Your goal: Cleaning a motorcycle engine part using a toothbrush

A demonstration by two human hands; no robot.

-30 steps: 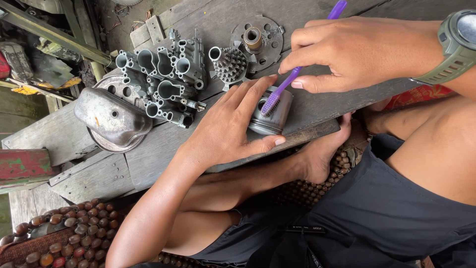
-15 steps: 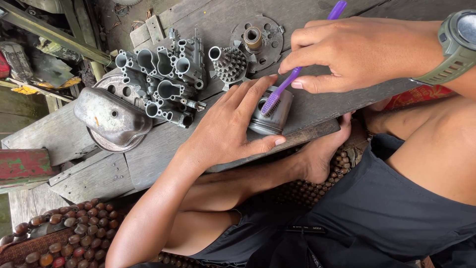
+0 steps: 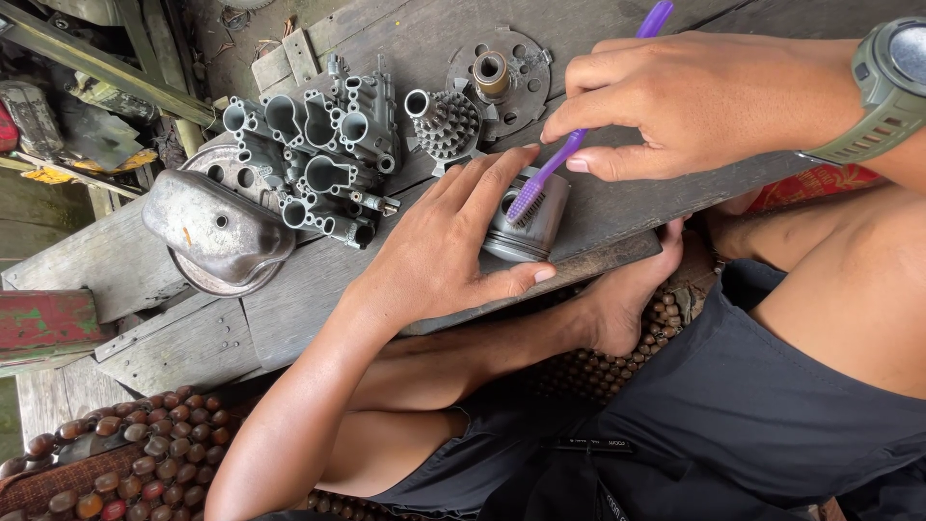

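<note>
A: Which packaging or labels appear?
B: A flat red printed package (image 3: 815, 183) lies under the right wrist at the board's right edge; a worn red-painted wooden block (image 3: 48, 323) sits at far left.

A: Where is the workpiece?
B: The short grey metal cylindrical piston (image 3: 526, 220) lies on its side on the weathered grey wooden plank (image 3: 280, 318), its open end turned up-left, beside 1 grey cast-metal multi-port engine body (image 3: 313, 154) and 1 domed steel cover (image 3: 217, 227).

A: How do the fingers stand?
B: The left hand (image 3: 449, 251) curls around the piston, thumb along its lower side, fingers spread over its upper-left edge. The right hand (image 3: 699, 101) pinches the purple plastic toothbrush (image 3: 579, 135) closed between thumb and forefinger.

A: The brush's axis?
B: It runs from upper right to lower left; its bristled head rests on the piston, just beside the left fingertips.
</note>
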